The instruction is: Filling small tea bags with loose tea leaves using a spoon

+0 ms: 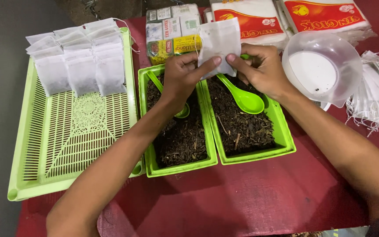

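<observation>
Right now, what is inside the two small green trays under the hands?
Both small green trays hold dark loose dried leaves, each with a green spoon. The left hand covers most of the left spoon; tray bottoms are hidden.

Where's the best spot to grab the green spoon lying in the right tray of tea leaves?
Probably the handle end of the green spoon, coming from above at the far side, beside the right hand. The bowl lies low on the leaves while the handle slopes up toward that hand.
</observation>
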